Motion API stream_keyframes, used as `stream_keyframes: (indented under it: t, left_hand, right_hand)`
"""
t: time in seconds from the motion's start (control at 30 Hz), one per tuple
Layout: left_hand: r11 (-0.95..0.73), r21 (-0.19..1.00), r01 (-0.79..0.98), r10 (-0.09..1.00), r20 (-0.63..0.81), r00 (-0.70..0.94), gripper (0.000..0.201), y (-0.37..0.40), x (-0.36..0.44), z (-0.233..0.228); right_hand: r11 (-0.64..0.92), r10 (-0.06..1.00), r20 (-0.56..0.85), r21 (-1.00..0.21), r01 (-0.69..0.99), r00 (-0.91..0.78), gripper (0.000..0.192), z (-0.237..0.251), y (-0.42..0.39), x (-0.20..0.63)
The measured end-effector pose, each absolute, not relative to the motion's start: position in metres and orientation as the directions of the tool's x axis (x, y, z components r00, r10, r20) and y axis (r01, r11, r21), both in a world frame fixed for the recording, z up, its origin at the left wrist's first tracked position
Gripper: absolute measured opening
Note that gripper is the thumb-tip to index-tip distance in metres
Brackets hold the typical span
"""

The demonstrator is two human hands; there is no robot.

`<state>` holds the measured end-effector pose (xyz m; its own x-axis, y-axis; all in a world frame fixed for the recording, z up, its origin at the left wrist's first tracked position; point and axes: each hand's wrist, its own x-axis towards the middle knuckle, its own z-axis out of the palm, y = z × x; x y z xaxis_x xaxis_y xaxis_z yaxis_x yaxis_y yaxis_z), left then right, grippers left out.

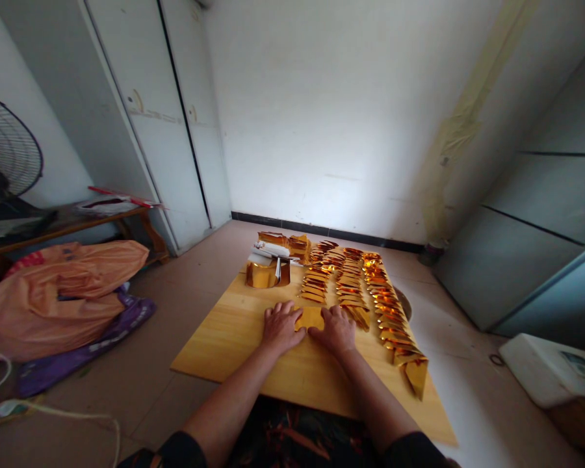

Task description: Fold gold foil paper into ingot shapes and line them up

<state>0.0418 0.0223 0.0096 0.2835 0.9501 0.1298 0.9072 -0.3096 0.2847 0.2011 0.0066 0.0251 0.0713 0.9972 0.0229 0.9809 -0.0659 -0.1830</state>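
Observation:
A small sheet of gold foil paper (310, 318) lies on the wooden tabletop in front of me, between my two hands. My left hand (281, 327) grips its left side with curled fingers, the thumb low near the middle. On the right side, my right hand (338, 330) holds it the same way, its thumb close to the other one. Just beyond my hands, folded gold foil pieces (351, 281) overlap in several rows. The right-hand row (387, 312) runs down towards the front edge. Behind my left hand stands a curled stack of gold foil sheets (262, 275).
White paper (272, 249) lies by the curled stack on the wooden tabletop (219, 344). An orange bag (68, 292) and a purple bag (88, 348) are on the floor at left, near a fan (10, 146). A white box (548, 367) sits at right.

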Motion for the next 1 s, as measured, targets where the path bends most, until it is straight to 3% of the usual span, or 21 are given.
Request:
stream_keyframes:
  t: [0.23,0.43,0.67,0.87,1.0]
  left_hand:
    - [-0.323,0.284,0.903,0.946,0.12,0.301,0.048,0.025,0.037,0.009]
    - [-0.381,0.239,0.893,0.924,0.066,0.376,0.052,0.031,0.026,0.007]
    - [-0.416,0.209,0.885,0.907,0.017,0.422,0.058,0.035,0.02,0.004]
    - [-0.44,0.217,0.871,0.896,0.044,0.441,0.059,0.033,0.019,0.004]
    - [-0.432,0.23,0.872,0.9,0.047,0.433,0.061,0.033,0.019,0.004]
  right_hand:
    - [-0.037,0.999,-0.012,-0.223,0.974,0.035,0.04,0.024,0.01,0.213]
    - [0.027,0.998,-0.038,-0.325,0.945,-0.042,0.025,0.023,0.013,0.232]
    - [0.095,0.993,-0.033,-0.398,0.912,-0.117,0.037,0.021,0.015,0.241]
    - [0.15,0.988,0.093,-0.396,0.906,-0.123,0.054,0.012,0.008,0.241]
    - [0.286,0.958,0.121,-0.349,0.893,-0.259,0.03,0.012,0.004,0.245]
